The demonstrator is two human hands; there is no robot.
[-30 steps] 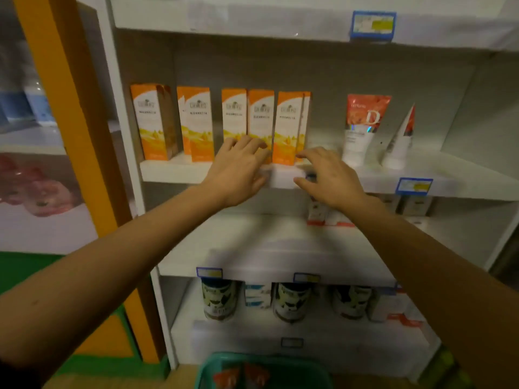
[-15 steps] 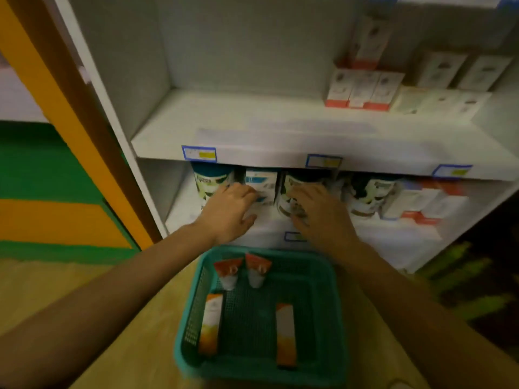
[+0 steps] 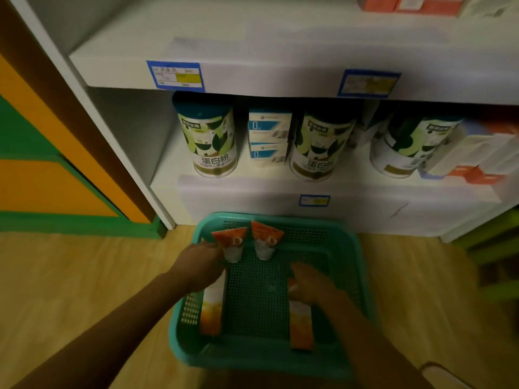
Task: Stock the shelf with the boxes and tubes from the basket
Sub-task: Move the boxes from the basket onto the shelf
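Observation:
A teal plastic basket (image 3: 356, 276) stands on the floor in front of the white shelf unit (image 3: 252, 71). Two orange-and-white tubes lie at its far end, the left tube (image 3: 231, 244) beside the right tube (image 3: 265, 242). Two orange-and-white boxes lie flat on the mesh floor, the left box (image 3: 212, 313) and the right box (image 3: 300, 324). My left hand (image 3: 198, 266) covers the left box's upper end, its fingertips touching the left tube. My right hand (image 3: 311, 284) reaches down over the right box's upper end. Neither item is lifted.
The lowest shelf holds three green-and-white tins (image 3: 209, 136) with blue-and-white cartons (image 3: 268, 136) between them and white-and-red boxes (image 3: 474, 161) at the right. An orange and green panel (image 3: 42, 178) stands left of the unit. The floor (image 3: 70, 290) is wood-coloured.
My view has tipped down from the upper shelf with its standing orange boxes to the basket. Both hands have dropped from the shelf edge into the basket, onto the boxes.

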